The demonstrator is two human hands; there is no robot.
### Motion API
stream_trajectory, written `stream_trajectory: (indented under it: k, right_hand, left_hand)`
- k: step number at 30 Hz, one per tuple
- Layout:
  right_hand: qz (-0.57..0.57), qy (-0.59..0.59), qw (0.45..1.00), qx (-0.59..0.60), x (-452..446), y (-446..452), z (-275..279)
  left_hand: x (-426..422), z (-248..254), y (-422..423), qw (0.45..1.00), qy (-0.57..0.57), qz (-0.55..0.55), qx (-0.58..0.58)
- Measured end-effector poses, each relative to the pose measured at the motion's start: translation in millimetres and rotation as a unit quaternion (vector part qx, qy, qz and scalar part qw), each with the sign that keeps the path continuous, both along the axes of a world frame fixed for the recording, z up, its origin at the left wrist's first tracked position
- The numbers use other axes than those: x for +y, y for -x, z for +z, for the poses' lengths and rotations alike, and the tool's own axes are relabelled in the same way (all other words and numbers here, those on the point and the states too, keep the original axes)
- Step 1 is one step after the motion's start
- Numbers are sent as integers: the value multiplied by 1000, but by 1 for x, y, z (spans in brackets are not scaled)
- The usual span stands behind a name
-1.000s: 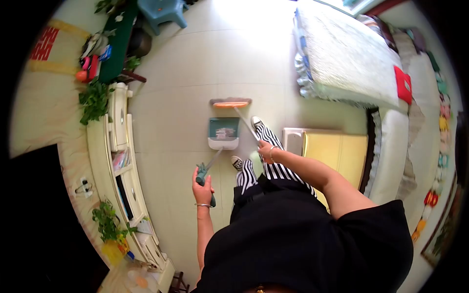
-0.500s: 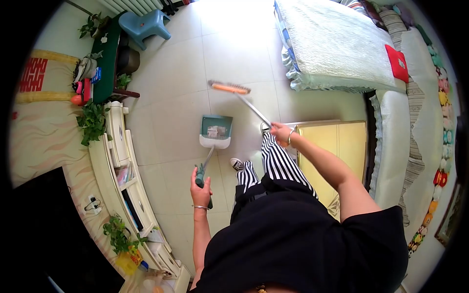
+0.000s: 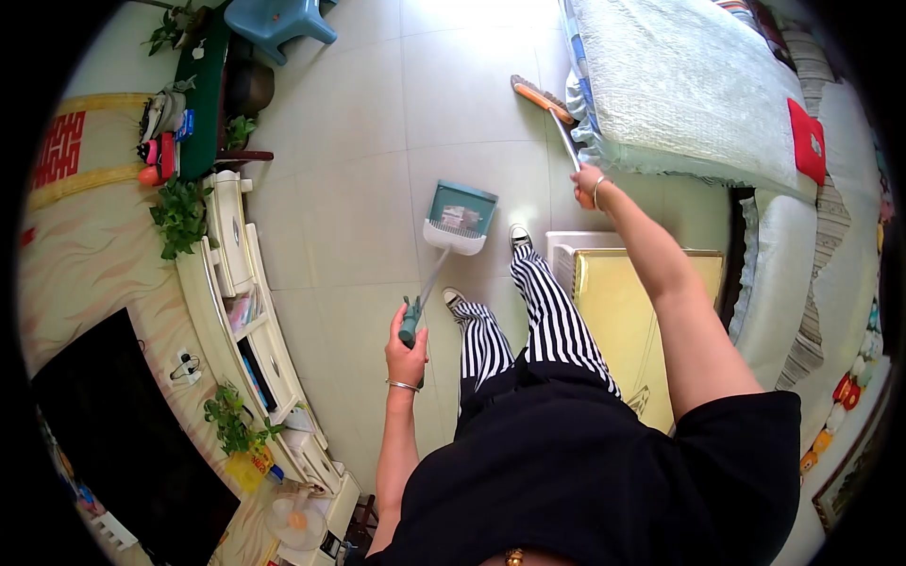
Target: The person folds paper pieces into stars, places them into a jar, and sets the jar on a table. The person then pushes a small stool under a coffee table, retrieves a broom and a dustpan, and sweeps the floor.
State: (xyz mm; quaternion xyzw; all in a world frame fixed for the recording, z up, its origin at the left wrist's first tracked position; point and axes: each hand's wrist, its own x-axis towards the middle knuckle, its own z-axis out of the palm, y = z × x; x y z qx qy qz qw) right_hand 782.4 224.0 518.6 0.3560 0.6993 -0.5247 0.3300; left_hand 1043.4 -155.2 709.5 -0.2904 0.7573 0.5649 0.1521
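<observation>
My left hand (image 3: 407, 351) is closed round the green grip of a long-handled dustpan (image 3: 462, 209). The pan is green with a white comb-toothed edge, and a pale label or scrap shows inside it; I cannot tell which. Stretched forward on the right, my right hand (image 3: 589, 186) grips the handle of a broom (image 3: 542, 98). Its orange head with dark bristles is near the skirt of the white-covered bed or sofa section (image 3: 679, 85). Broom and dustpan are well apart.
Pale floor tiles (image 3: 349, 208) run ahead. A yellow-topped low table (image 3: 651, 321) stands right of my legs. To the left are a white cabinet (image 3: 245, 283), a television (image 3: 132, 434) and potted plants (image 3: 179, 217). A blue plastic chair (image 3: 278, 26) sits at the far left.
My right hand has swung the broom forward and right, towards the bed skirt. The dustpan has shifted slightly forward and right with my left hand. One foot has stepped into view.
</observation>
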Motion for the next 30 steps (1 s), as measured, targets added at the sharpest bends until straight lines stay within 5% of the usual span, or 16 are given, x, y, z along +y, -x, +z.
stream_trajectory:
  k: [7, 10, 11, 13, 16, 21, 25, 30]
  right_hand:
    - [66, 42, 997, -12, -51, -162, 20]
    - [22, 80, 991, -102, -108, -229, 69]
    - [-8, 101, 992, -73, -122, -266, 31]
    - [7, 121, 984, -133, -156, -291, 95]
    - [-2, 171, 980, -101, -172, -327, 93]
    - [-81, 214, 968, -105, -127, -358, 101]
    - [-61, 109, 989, -77, -64, -356, 155]
    - [-110, 48, 993, -18, 56, -331, 139]
  left_hand:
    - [-25, -9, -35, 1000, -25, -1, 10]
    - [-42, -12, -58, 999, -44, -10, 20]
    - [-48, -11, -66, 998, -55, 6, 17]
    - [-61, -10, -80, 997, -72, 14, 17]
    - [-85, -5, -99, 998, -67, -11, 4]
    - [-94, 7, -112, 996, -65, -63, 6]
    - [-72, 7, -103, 992, -54, -112, 15]
    - [-23, 10, -75, 986, -19, -163, 15]
